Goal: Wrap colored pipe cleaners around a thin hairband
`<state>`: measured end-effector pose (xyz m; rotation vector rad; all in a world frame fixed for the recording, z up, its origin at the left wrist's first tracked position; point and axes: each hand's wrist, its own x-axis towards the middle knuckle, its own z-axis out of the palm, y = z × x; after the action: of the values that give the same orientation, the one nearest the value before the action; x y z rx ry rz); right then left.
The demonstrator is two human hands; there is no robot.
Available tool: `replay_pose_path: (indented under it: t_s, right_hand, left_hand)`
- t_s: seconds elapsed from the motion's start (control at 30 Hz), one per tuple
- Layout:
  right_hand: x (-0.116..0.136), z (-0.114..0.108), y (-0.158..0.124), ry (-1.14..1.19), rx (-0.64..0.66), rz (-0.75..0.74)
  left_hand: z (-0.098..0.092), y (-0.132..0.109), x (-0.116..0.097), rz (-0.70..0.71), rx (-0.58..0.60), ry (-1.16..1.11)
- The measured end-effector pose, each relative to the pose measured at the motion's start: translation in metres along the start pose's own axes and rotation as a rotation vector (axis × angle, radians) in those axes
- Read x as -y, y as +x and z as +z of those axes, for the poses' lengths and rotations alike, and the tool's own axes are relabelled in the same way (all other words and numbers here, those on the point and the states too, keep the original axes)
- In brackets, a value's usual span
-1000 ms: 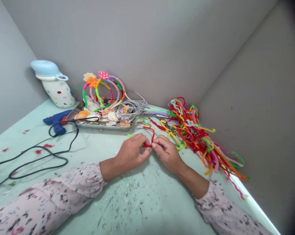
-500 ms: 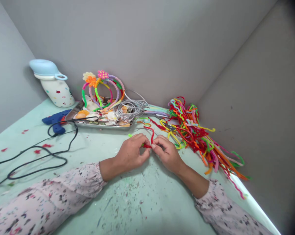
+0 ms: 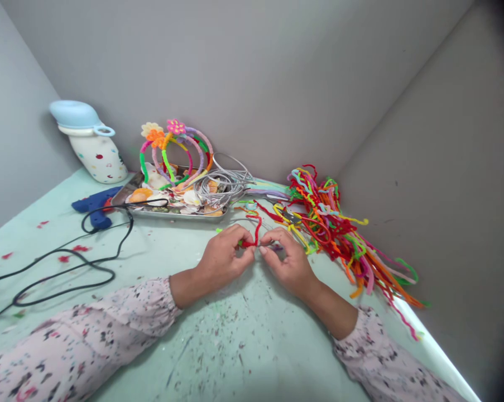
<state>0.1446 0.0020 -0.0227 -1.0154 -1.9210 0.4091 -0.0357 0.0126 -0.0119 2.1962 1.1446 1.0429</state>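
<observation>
My left hand [image 3: 223, 255] pinches a red pipe cleaner [image 3: 257, 230] close to where it bends. One end of the pipe cleaner sticks up and away, curling at its tip. A bit of green shows beside the red at my left fingers. Facing it, my right hand [image 3: 288, 261] has thumb and index finger close together around what looks like a thin grey wire [image 3: 260, 244]. A small gap separates its fingertips from the red pipe cleaner. The fingers hide most of the wire.
A metal tray [image 3: 180, 216] holds shells, coiled grey wire [image 3: 224, 187] and flower-topped pipe cleaner hoops [image 3: 163, 156]. Left of it are a blue glue gun [image 3: 101, 204], its black cord [image 3: 113, 262] and a bottle [image 3: 96, 153]. Yellow-handled pliers [image 3: 292, 219] lie by piled pipe cleaners [image 3: 331, 223].
My right fingertips have come off the red pipe cleaner and moved slightly apart from it. The upright end of the pipe cleaner has shifted a little left. My left hand stays nearly in place.
</observation>
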Motion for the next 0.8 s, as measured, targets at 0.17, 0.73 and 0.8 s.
replay_pose_path:
  t_s: [0.17, 0.73, 0.8]
  right_hand:
    - [0.0012, 0.0001, 0.0018, -0.064, 0.007, -0.110]
    - [-0.0010, 0.0002, 0.0028, -0.168, -0.058, -0.132]
    - [-0.0008, 0.0001, 0.0029, -0.174, -0.056, -0.134]
  left_hand:
    - [-0.0005, -0.0001, 0.0004, -0.008, 0.013, -0.022]
    - [-0.0022, -0.0006, -0.0009, -0.009, 0.023, -0.042]
    - [-0.0021, -0.0003, -0.0008, -0.008, 0.024, -0.047]
